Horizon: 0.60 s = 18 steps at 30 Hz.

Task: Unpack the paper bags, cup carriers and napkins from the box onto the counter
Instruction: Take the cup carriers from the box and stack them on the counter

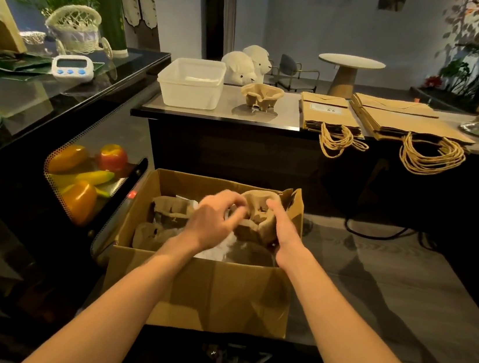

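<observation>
Lower centre, both hands reach into the open box (196, 291). The left hand (211, 222) and right hand (284, 233) have fingers curled round a cup carrier (258, 214) at its far right corner, over more carriers (168, 207) and white paper (220, 250). On the desk (290, 110) at upper centre lie another carrier (261, 96), a tub (191, 86) and two bag stacks (331, 114).

Brown box (202, 292), tan paper bags (329, 114), translucent white tub (189, 89), possibly white napkins (218, 253).
</observation>
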Tool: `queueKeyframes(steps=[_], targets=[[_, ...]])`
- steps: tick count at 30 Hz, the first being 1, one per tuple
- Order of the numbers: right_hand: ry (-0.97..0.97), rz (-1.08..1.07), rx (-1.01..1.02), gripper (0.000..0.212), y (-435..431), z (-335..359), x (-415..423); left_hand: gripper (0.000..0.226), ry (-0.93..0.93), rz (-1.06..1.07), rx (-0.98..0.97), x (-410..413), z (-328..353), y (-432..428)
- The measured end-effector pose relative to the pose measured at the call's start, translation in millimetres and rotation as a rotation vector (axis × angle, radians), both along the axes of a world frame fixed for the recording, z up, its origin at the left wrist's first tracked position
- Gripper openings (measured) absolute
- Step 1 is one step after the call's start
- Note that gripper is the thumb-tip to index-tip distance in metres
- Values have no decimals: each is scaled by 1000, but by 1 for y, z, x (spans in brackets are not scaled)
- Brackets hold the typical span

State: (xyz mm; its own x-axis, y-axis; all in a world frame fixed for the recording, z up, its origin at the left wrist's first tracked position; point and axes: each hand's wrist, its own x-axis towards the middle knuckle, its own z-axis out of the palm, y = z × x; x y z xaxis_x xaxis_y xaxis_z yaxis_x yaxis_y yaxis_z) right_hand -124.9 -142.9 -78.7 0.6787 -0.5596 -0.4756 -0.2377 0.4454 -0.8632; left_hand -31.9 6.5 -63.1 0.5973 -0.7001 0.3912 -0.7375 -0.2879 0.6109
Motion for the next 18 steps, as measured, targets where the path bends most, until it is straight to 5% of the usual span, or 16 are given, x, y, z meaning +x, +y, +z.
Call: queueKeyframes(steps=[2,5,7,12,15,18], targets=[[8,-71,3,70,-3,-2,3,15,2,191,42,12,-3,3],[-9,-119,34,75,-4,-2,8,32,49,285,508,21,-8,2],[-19,-130,56,75,-5,0,9,37,15,296,655,20,-15,0],[-11,-102,58,73,-3,3,3,51,-52,384,593,28,-22,-10],[-6,-92,48,77,-2,4,3,37,-104,388,662,34,-26,-8],[-17,-86,46,75,-2,4,4,19,-85,421,530,34,-27,-5]])
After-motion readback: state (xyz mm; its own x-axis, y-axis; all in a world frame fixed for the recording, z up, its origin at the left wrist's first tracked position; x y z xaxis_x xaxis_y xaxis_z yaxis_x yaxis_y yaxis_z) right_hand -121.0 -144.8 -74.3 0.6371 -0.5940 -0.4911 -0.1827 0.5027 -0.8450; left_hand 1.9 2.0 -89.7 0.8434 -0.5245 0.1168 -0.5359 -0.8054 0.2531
